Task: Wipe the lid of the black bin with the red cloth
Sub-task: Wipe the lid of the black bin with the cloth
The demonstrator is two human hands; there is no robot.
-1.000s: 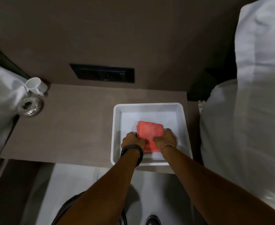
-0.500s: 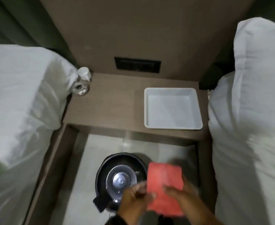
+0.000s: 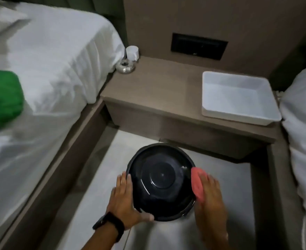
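The black bin (image 3: 160, 181) stands on the pale floor between two beds, seen from above, with its round glossy lid closed. My left hand (image 3: 125, 201) grips the bin's left rim, thumb curled along the near edge. My right hand (image 3: 210, 201) presses the folded red cloth (image 3: 197, 183) flat against the lid's right edge. Most of the cloth is hidden under my palm.
A brown nightstand (image 3: 159, 94) behind the bin carries a white tray (image 3: 238, 98), a white cup (image 3: 132, 53) and a metal ashtray (image 3: 125, 66). White beds flank the gap, and a green object (image 3: 2, 100) lies on the left bed.
The red cloth was lifted out of the white tray with both hands and brought down to the bin. My left hand let go of it and now holds the bin's rim.
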